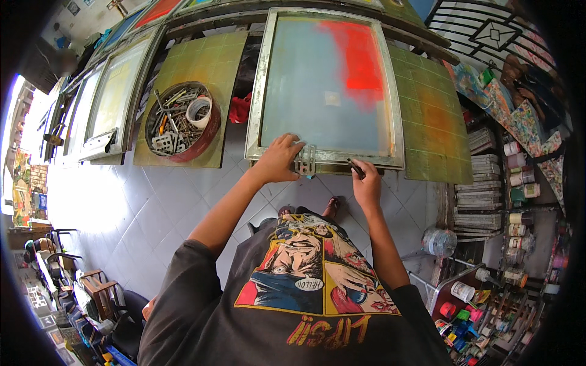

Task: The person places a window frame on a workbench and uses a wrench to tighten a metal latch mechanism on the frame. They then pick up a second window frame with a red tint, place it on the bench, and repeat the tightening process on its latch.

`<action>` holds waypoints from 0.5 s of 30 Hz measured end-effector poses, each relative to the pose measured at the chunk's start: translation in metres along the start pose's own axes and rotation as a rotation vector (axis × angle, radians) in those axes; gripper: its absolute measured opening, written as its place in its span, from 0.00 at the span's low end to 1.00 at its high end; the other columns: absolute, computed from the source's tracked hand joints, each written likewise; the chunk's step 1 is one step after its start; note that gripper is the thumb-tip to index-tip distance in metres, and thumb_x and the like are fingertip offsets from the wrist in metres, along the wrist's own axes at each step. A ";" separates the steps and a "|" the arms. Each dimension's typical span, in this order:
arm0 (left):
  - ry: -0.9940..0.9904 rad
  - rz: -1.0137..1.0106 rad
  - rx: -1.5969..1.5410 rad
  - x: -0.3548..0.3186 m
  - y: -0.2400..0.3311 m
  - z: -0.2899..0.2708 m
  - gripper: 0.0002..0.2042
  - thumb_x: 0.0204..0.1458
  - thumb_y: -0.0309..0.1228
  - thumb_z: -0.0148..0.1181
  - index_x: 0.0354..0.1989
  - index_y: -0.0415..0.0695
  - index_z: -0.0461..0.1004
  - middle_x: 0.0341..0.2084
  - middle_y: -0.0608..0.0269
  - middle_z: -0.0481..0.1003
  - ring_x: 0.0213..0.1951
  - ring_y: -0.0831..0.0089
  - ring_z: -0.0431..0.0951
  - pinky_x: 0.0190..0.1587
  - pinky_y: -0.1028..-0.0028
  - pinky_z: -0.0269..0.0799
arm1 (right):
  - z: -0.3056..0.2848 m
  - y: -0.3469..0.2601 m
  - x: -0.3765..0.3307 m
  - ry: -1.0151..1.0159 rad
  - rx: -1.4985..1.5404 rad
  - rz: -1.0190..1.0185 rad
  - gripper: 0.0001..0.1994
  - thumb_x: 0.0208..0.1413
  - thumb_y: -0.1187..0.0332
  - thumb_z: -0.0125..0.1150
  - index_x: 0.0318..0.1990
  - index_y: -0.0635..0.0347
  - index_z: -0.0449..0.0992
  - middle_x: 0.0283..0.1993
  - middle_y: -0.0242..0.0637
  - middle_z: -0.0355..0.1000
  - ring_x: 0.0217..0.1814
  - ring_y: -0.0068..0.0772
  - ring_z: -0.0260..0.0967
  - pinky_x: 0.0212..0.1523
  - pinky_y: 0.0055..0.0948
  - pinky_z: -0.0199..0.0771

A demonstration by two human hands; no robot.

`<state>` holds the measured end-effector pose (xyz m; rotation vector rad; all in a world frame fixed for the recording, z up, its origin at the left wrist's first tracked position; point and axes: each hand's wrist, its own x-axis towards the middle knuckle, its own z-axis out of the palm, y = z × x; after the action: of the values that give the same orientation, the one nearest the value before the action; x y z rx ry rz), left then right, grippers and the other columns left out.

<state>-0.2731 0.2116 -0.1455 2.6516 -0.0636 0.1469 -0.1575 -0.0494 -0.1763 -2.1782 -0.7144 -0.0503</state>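
- Left hand (pixel 278 160) lies fingers-spread on the near rail of the screen frame (pixel 262 79), touching the metal hinge (pixel 305 161) there.
- Right hand (pixel 366 183) has its grip closed on a dark tool (pixel 356 168), tip at the same rail.
- Frame lies flat on the green table (pixel 427 116).
- Round tray (pixel 210 131) of tools sits to the left.

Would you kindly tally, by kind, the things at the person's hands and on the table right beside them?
Metal-framed printing screen: 1
Metal hinge clamp on its near edge, by the left hand: 1
Dark tool in the right hand: 1
Round tub of tools: 1
Tape roll inside it: 1
Red rag: 1
Total: 6
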 end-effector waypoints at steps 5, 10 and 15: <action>0.024 -0.015 0.057 -0.016 -0.018 -0.009 0.40 0.27 0.39 0.70 0.56 0.41 0.68 0.57 0.47 0.61 0.63 0.48 0.55 0.64 0.55 0.54 | 0.000 0.005 0.002 -0.013 0.016 0.030 0.13 0.50 0.74 0.62 0.45 0.57 0.77 0.44 0.41 0.74 0.47 0.47 0.72 0.47 0.36 0.72; 0.050 -0.046 0.084 -0.036 -0.038 -0.026 0.39 0.28 0.39 0.69 0.57 0.42 0.68 0.58 0.46 0.59 0.64 0.48 0.53 0.66 0.54 0.50 | -0.002 0.003 0.005 -0.031 0.030 0.027 0.13 0.51 0.74 0.61 0.45 0.58 0.78 0.44 0.41 0.74 0.47 0.46 0.73 0.47 0.35 0.72; 0.061 -0.100 0.092 -0.059 -0.056 -0.041 0.38 0.28 0.38 0.68 0.57 0.43 0.68 0.59 0.46 0.58 0.65 0.46 0.52 0.66 0.54 0.50 | -0.003 -0.001 0.003 -0.030 0.025 0.028 0.12 0.51 0.75 0.61 0.44 0.59 0.78 0.43 0.42 0.74 0.47 0.46 0.73 0.47 0.35 0.71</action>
<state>-0.3311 0.2813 -0.1422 2.7334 0.0988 0.2019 -0.1547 -0.0492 -0.1728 -2.1685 -0.6983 0.0056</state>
